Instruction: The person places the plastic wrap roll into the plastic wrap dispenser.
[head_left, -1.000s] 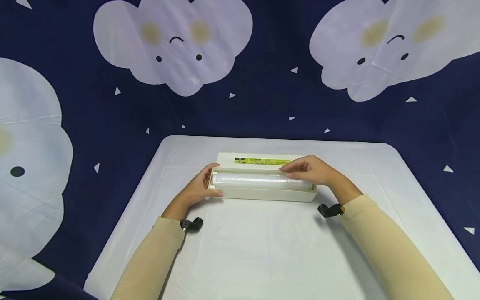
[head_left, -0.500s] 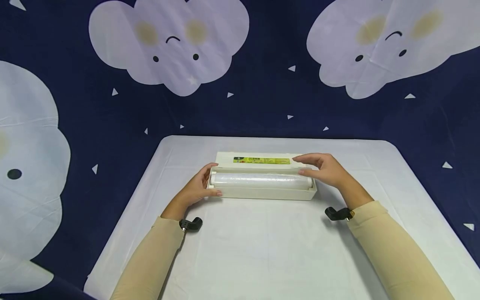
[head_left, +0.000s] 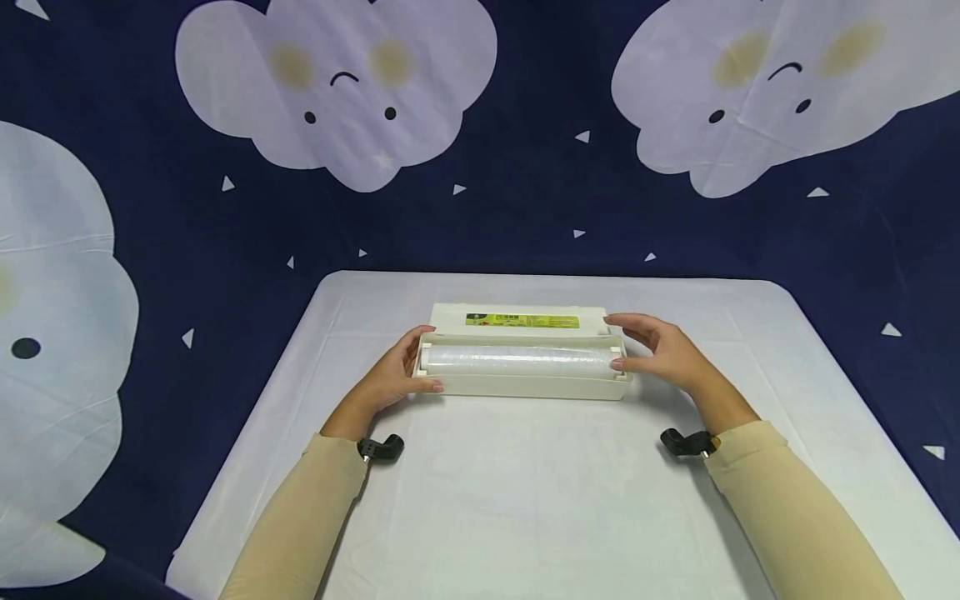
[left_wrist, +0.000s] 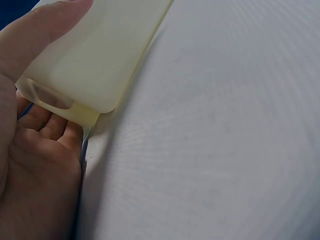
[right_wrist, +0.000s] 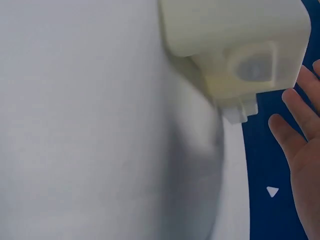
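Note:
A long off-white cling film box (head_left: 525, 387) lies on the table, its lid (head_left: 448, 316) tipped back and bearing a yellow-green label. Inside rests a clear, shiny roll of cling film (head_left: 517, 360). My left hand (head_left: 390, 377) grips the box's left end, thumb on the front wall and fingers round the end and back. At the right end is my right hand (head_left: 667, 357), thumb and fingers apart, fingertips close to the lid's corner and the roll's end. In the right wrist view its loosely extended fingers (right_wrist: 298, 111) stand beside the box's end wall (right_wrist: 252, 65).
A white-covered table (head_left: 525, 500) with rounded far corners carries the box. Behind it hangs a dark blue cloth (head_left: 525, 225) printed with clouds and small triangles. Black wrist mounts (head_left: 382, 448) sit at both sleeve cuffs.
My right hand has moved right, from over the roll to the box's right end, its fingers spreading. My left hand keeps its grip on the left end.

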